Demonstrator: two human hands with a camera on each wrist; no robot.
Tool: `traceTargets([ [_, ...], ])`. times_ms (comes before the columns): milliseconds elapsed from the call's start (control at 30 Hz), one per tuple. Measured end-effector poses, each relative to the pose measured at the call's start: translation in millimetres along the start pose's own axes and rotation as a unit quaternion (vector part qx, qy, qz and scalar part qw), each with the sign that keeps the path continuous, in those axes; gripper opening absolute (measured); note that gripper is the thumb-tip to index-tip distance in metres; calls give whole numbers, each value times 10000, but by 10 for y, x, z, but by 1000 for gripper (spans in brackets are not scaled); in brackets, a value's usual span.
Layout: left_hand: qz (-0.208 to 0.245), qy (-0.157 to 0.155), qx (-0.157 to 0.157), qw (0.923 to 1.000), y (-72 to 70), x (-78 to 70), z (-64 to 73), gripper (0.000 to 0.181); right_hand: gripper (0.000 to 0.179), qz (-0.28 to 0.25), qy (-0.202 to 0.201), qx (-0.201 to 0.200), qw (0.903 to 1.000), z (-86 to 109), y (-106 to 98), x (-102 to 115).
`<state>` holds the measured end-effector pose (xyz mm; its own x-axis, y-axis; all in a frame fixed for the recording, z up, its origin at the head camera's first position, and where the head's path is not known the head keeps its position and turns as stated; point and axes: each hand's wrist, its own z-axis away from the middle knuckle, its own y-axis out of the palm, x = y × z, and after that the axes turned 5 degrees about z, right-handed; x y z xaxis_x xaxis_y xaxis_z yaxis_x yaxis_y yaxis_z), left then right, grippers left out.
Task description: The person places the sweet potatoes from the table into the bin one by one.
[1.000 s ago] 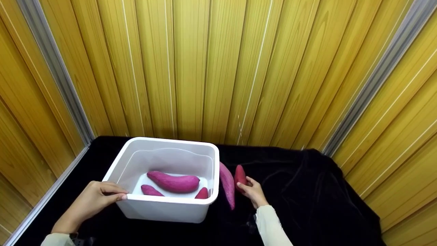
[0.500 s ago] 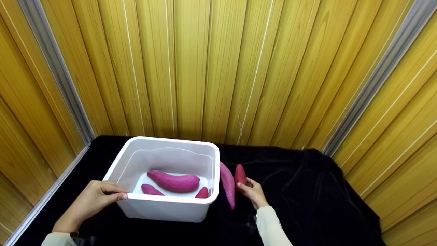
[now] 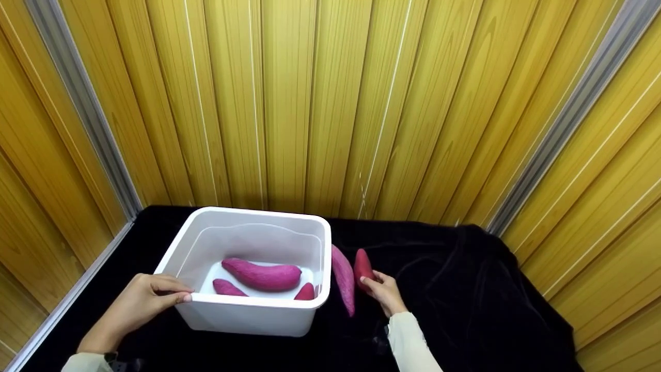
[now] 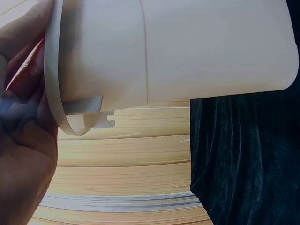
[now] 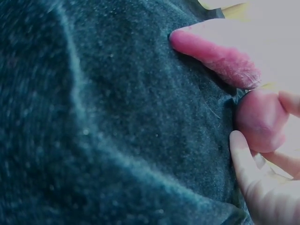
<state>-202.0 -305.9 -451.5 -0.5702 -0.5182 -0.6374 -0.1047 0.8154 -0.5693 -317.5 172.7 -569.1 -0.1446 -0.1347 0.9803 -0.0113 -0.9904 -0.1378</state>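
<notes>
Head | left hand pinching tub rim | right hand gripping red tuber | both unmoved

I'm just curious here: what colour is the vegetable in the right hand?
The vegetable in the right hand is red, clearest in the head view.
</notes>
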Motion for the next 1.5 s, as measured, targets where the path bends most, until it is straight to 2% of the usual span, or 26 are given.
traceTargets([
  [333, 10, 27, -18, 10000, 6, 2, -7, 11, 53, -142, 50, -28, 9999, 3, -22, -6],
  [600, 24, 52, -12, 10000, 9, 15, -11, 13, 44, -257, 264, -151, 9992, -3, -45, -12],
  [933, 35, 147, -2, 9999, 10, 54, -9, 13, 53, -329, 176, -63, 9993, 24, -84, 15],
  [1200, 22, 205, 22, 9998, -2, 39, -14, 13, 51, -329, 129, 35, 9994, 36, -119, 83],
  [1500, 2, 146, 44, 9999, -3, 34, -32, 12, 55, -303, 133, 21, 9994, 12, -140, 108],
])
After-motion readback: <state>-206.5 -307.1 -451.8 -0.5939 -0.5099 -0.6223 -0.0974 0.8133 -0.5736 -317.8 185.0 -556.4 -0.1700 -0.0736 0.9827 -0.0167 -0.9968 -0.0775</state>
